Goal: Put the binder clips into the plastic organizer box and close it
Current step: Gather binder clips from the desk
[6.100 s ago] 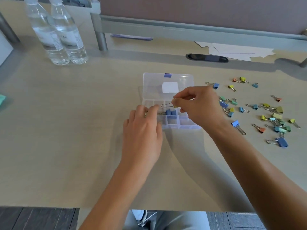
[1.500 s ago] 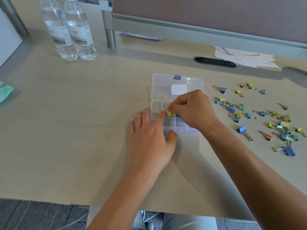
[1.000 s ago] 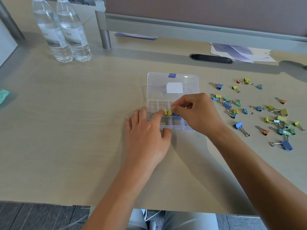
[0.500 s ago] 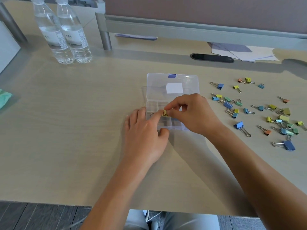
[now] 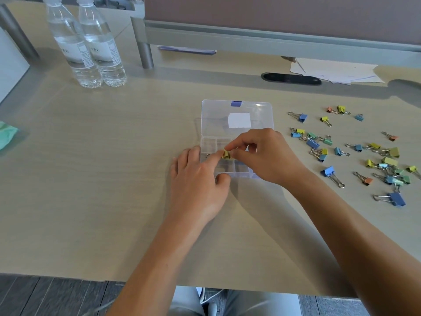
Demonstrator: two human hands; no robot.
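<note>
Here, a clear plastic organizer box [image 5: 237, 137] with a small blue latch lies open at the middle of a pale wood-grain desk [image 5: 102, 179], its lid laid back flat on the far side and bearing a white label. The right hand [image 5: 266, 156] reaches over the compartment tray and pinches a small yellow binder clip [image 5: 226, 154] between thumb and forefinger, just above a middle compartment. The left hand [image 5: 198, 181] rests at the tray's left front corner: its forefinger is extended and touches the same yellow clip, while its thumb presses the front wall of the box. Whether further clips already lie in the compartments cannot be told, since the hands cover them. The loose multicoloured binder clips [image 5: 355, 151] in blue, yellow, green and orange lie scattered on the desk to the right of the box, well apart from it; a large blue one [image 5: 396, 199] lies nearest the front edge. At far left stand two clear plastic water bottles [image 5: 88, 49], side by side. White paper sheets [image 5: 330, 70] lie at far right, beside a black oval cable grommet [image 5: 291, 78].
</note>
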